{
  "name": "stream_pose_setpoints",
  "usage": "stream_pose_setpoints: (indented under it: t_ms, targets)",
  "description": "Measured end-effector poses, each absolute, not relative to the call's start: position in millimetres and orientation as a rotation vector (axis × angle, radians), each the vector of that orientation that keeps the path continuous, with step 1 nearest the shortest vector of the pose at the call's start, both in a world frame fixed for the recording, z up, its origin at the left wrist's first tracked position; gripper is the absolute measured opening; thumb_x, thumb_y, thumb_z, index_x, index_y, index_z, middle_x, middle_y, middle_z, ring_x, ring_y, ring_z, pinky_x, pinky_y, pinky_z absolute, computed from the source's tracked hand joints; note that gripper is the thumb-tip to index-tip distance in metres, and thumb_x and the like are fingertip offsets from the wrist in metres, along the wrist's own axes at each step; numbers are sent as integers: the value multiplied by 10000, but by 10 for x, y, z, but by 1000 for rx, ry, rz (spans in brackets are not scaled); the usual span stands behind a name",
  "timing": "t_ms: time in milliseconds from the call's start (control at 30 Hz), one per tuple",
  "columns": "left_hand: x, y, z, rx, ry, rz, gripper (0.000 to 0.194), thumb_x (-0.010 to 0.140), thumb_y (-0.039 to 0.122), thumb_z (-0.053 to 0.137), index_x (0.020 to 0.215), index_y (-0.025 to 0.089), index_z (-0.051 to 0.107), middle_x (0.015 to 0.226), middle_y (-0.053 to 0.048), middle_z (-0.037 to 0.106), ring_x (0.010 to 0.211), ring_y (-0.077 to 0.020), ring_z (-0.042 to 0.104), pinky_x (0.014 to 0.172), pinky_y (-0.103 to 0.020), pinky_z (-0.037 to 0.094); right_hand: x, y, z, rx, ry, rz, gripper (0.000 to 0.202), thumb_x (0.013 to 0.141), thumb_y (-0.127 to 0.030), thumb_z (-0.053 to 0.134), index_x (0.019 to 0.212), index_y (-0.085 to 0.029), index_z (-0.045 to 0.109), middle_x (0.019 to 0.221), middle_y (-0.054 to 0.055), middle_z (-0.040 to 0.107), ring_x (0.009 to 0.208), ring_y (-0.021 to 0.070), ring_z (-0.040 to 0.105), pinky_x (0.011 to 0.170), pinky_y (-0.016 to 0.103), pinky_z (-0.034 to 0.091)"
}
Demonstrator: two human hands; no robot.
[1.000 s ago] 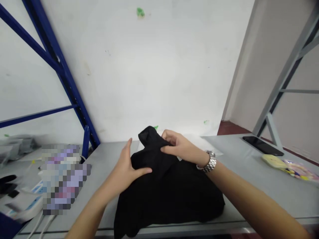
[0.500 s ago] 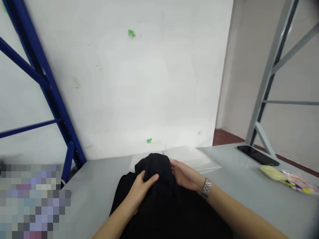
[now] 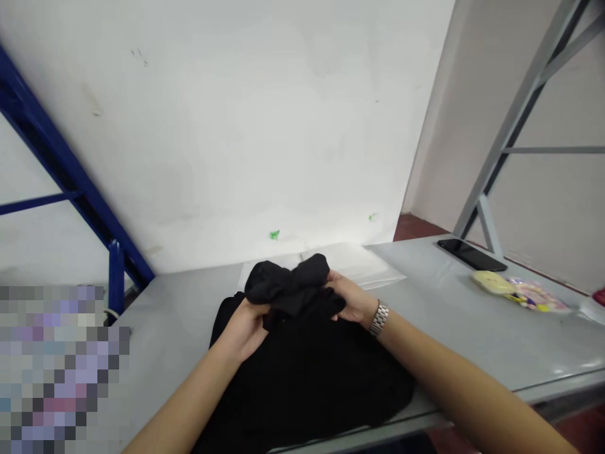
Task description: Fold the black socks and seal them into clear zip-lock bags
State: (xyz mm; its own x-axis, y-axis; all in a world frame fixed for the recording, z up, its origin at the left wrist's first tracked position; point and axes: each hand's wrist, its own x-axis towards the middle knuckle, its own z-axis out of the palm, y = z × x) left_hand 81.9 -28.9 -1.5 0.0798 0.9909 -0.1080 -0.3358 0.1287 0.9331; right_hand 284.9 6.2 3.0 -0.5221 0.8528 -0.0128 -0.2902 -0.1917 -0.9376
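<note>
"Along the near edge of the desk (image 3: pixel 477 340), where does the black cloth (image 3: pixel 307 384) lie?"

"Right up against that edge, its left part running out of view at the bottom. Bare surface opens on both sides, wider to the right."

"And the hands?"

"The left grip (image 3: pixel 243 331) is closed on the bunched upper part; the right grip (image 3: pixel 352 299) holds its other side, some fingers hidden behind folds. A metal watch (image 3: pixel 379 318) circles the right wrist."

"What's beyond?"

"A clear plastic sheet (image 3: pixel 371 266), just behind the bunch, near the white wall (image 3: pixel 259 139). Far right, a black phone (image 3: pixel 472 255), then a yellow item (image 3: pixel 494 282) beside a colourful packet (image 3: pixel 539 295). Blue frame (image 3: pixel 89 195) left, grey frame (image 3: pixel 513 123) right; the lower left is pixelated."
</note>
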Motion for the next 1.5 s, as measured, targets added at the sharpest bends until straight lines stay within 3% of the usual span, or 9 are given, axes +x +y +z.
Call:
stream_pose_setpoints:
  t_ms: [133,233,367,467,533,733,900,1267,1500]
  targets:
    - [719,-253,53,883,839,1114,330,759,450,542,935,193,651,948,-65,713,935,-271,656,835,-408,512,2846,26,75,-681,-1313,1740,133,689,-226,588,806,-177,629,478,-55,540,325,75,448,307,174,343]
    - [703,-297,123,1062,879,910,479,768,516,552,1133,209,596,1103,-70,678,1034,-281,620,912,-416,472,2837,-15,102,-636,-1540,1595,117,690,-153,555,672,-150,671,640,5,635,499,90,558,464,197,452]
    - [804,-350,237,1395,1088,932,544,619,339,777,1115,208,595,1063,-51,690,1006,-268,627,902,-373,472,2807,-30,108,-520,-1395,1622,229,755,-244,600,967,-230,688,994,21,669,913,150,609,836,287,473]
    - [968,-290,309,1434,1307,1266,489,648,409,747,1056,187,595,1000,-55,697,929,-251,644,834,-357,495,2768,-37,96,-381,-1132,1834,439,792,-510,568,1154,-264,582,1140,50,619,1024,185,576,881,355,465]
    - [1071,-194,328,1530,1379,1362,488,673,456,711,1056,181,583,994,-60,691,908,-242,644,808,-341,498,2740,-48,79,-311,-1083,1908,474,770,-527,597,1134,-223,587,1161,77,610,1052,206,569,878,365,472]
    - [808,277,130,1973,1488,1022,421,833,516,432,913,182,675,990,-82,698,954,-265,623,824,-350,474,2804,82,5,-612,-798,1761,326,726,-260,698,1027,-159,625,1030,74,686,967,206,638,856,332,519]
    - [302,536,-199,2062,1759,864,258,653,355,669,851,194,706,1000,-97,703,997,-309,599,895,-379,415,3009,309,-28,-719,-591,1641,256,756,-282,670,982,-167,627,974,57,709,930,192,659,814,299,558]
    - [577,352,12,2304,2041,996,259,872,281,406,823,202,647,910,-83,591,872,-230,549,721,-300,382,2899,56,142,-812,-843,1761,304,736,-298,695,983,-128,639,839,86,717,721,194,677,689,307,564]
    - [959,-96,212,2226,1724,1143,142,807,219,459,684,213,530,814,-23,514,747,-185,523,665,-286,406,2782,-101,151,-827,-1174,1771,362,686,-341,738,982,-143,672,906,78,716,810,182,675,749,270,535]
